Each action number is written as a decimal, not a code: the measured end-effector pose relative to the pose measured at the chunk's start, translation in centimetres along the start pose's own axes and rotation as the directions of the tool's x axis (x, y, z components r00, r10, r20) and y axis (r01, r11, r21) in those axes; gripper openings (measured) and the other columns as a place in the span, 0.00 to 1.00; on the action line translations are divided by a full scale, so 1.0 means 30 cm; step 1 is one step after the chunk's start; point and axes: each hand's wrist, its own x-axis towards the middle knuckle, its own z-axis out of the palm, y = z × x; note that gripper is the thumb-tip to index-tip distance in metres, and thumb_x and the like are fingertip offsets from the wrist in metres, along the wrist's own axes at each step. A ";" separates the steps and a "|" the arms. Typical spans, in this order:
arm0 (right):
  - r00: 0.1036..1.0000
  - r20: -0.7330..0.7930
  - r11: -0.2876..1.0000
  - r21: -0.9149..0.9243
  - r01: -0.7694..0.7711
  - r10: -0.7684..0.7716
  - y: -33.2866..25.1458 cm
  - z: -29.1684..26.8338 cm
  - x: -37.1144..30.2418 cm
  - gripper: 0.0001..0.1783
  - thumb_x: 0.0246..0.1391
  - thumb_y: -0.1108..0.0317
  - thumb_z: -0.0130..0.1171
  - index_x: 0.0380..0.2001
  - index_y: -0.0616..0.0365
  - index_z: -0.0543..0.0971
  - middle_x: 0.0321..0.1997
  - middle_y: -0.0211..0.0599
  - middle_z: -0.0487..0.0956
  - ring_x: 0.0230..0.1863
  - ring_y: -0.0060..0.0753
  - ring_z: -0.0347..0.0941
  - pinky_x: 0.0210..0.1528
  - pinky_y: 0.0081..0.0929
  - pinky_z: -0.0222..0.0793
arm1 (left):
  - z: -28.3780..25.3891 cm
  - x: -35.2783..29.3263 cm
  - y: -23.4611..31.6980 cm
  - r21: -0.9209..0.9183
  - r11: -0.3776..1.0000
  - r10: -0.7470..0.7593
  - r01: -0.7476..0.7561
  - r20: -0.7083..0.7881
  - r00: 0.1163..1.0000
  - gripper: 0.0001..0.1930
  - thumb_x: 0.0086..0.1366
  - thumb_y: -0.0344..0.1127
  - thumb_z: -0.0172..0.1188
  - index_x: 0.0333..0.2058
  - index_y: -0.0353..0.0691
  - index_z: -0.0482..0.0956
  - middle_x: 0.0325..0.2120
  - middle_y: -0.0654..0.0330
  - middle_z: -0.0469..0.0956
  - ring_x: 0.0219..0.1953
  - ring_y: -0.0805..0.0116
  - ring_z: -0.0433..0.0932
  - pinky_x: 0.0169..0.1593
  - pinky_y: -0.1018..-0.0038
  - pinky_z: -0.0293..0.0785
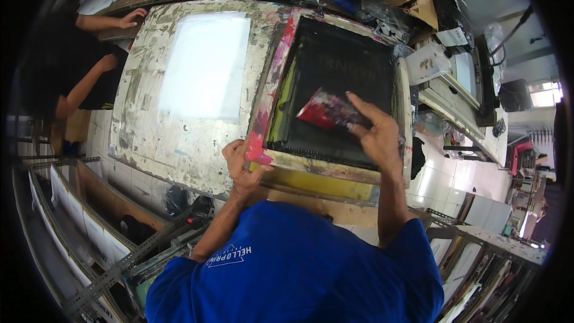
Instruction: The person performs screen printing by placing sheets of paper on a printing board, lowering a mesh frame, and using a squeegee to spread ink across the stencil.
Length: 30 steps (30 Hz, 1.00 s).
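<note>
A screen-printing frame [256, 137] with pink-stained wooden sides lies on the right half of a worn, paint-spotted table [143, 113]. Dark mesh [344, 36] fills it, with a yellow-green strip along its left inner side. My left hand [242, 166] is closed on the frame's near left corner. Over the mesh, my right hand [375, 134] grips a flat, ink-smeared piece [323, 109], red and dark, whose exact kind I cannot make out. It tilts toward the far left, resting on or just above the mesh. A white sheet [206, 66] lies flat left of the frame.
A co-worker's arm and hand [133, 19] are at the table's far left edge. Racks with partitions [89, 209] stand at the lower left. Stacked frames [484, 275] fill the lower right. Plastic-wrapped items and a white container [427, 63] sit beyond the frame.
</note>
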 end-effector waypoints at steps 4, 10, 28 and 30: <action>0.971 0.077 0.852 -0.467 0.235 -0.226 -0.206 -0.048 -0.099 0.37 0.40 0.79 0.68 0.59 0.48 0.82 0.41 0.41 0.82 0.44 0.43 0.78 0.49 0.37 0.69 | -0.007 0.142 0.121 -0.081 0.997 0.003 -0.015 -0.136 0.991 0.42 0.50 0.55 0.80 0.54 0.26 0.79 0.50 0.50 0.74 0.54 0.53 0.70 0.58 0.61 0.68; 0.838 -0.054 0.651 -0.657 0.380 -0.543 -0.330 -0.168 0.005 0.36 0.38 0.66 0.70 0.58 0.45 0.83 0.34 0.38 0.80 0.34 0.43 0.75 0.39 0.37 0.69 | 0.053 0.425 0.294 -0.285 0.954 -0.034 -0.088 -0.398 0.917 0.44 0.56 0.58 0.75 0.59 0.26 0.75 0.50 0.51 0.75 0.52 0.60 0.73 0.56 0.65 0.71; 0.793 -0.143 0.779 -0.356 0.517 -0.592 -0.491 -0.401 0.327 0.29 0.43 0.62 0.69 0.49 0.67 0.84 0.38 0.55 0.87 0.35 0.44 0.86 0.43 0.32 0.81 | 0.816 0.842 -0.383 0.458 0.864 0.101 -0.211 0.253 0.962 0.23 0.61 0.46 0.69 0.54 0.49 0.82 0.54 0.53 0.80 0.58 0.46 0.74 0.57 0.51 0.72; 0.791 -0.151 0.781 -0.344 0.521 -0.593 -0.426 -0.397 0.370 0.28 0.44 0.62 0.69 0.49 0.67 0.84 0.38 0.54 0.87 0.35 0.44 0.86 0.43 0.32 0.81 | 0.846 0.859 -0.371 0.510 0.813 0.229 -0.281 0.164 0.960 0.26 0.61 0.51 0.69 0.57 0.51 0.80 0.55 0.57 0.78 0.60 0.50 0.73 0.61 0.53 0.68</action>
